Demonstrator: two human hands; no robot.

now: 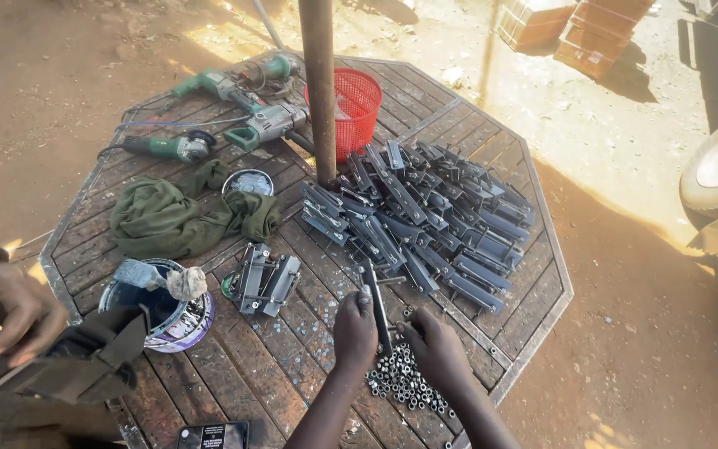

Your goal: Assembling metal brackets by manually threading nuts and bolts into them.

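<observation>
A long, narrow dark-grey metal bar (377, 306) lies on the octagonal brown slatted wooden table (533, 316), its long axis running away from the person and leaning slightly left, between the two hands. The left hand (354, 331) is nearer, fingers curled closed around the bar's left side with the thumb near its far end; the right hand (435, 345) rests half-curled just right of it, over a heap of small silvery steel nuts (400, 384).

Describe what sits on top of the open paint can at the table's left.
A paintbrush lies across the paint can, with a bunched rag at its tip. Dark content shows inside; a dark bag covers the can's lower-left rim.
</observation>
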